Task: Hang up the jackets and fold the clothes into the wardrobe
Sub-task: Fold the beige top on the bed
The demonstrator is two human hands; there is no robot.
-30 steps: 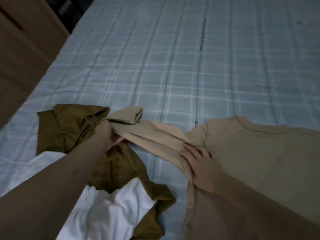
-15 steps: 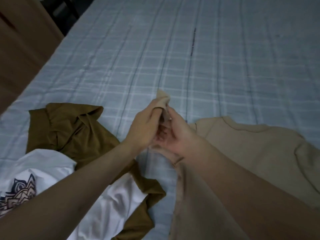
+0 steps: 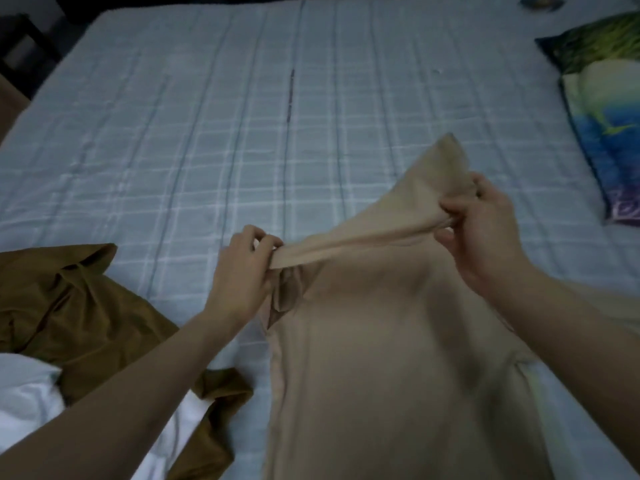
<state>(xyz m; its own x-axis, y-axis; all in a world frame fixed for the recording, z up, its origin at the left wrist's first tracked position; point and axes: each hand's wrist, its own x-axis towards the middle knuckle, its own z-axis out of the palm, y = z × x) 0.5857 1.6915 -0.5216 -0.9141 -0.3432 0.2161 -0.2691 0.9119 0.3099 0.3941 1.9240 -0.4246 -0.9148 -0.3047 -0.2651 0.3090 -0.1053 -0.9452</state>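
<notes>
1. Two hands pinch a beige shirt (image 3: 391, 341) lying on the bed (image 3: 207, 140): left hand (image 3: 242, 275) clamped on one fold, right hand (image 3: 485, 230) on the raised sleeve.
2. Left of the shirt: brown garment (image 3: 76, 306), white garment (image 3: 27, 393).
3. Right of it: pillow (image 3: 602, 109).

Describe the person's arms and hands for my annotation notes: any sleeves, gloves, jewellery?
Both forearms are bare as far as the frame shows; no sleeve edge is in view. The left hand and right hand wear no gloves. No watch, bracelet or ring can be made out, though the light is dim and the picture soft. The fingers are uncovered, with no visible markings.
</notes>
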